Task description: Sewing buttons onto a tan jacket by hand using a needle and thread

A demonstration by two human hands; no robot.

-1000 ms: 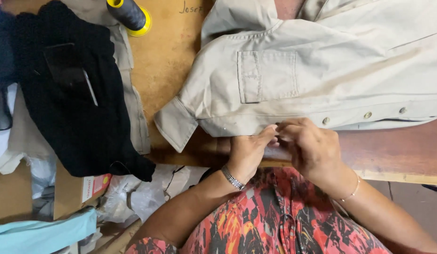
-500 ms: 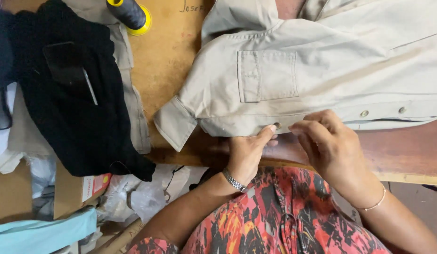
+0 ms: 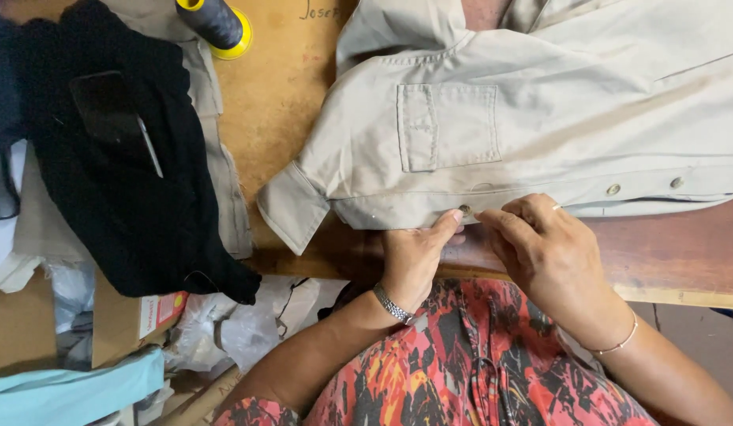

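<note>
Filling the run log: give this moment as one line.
left hand: pinching shirt edge | right hand: at button | beige shirt: flat on table

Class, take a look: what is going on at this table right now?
A person in a red patterned top works on a beige shirt spread over a wooden table. The left hand and right hand meet at the shirt's lower edge, fingertips pinching the fabric around a small button. Two more buttons sit along the same edge to the right. A black garment with a dark phone on it lies to the left, near a thread spool.
</note>
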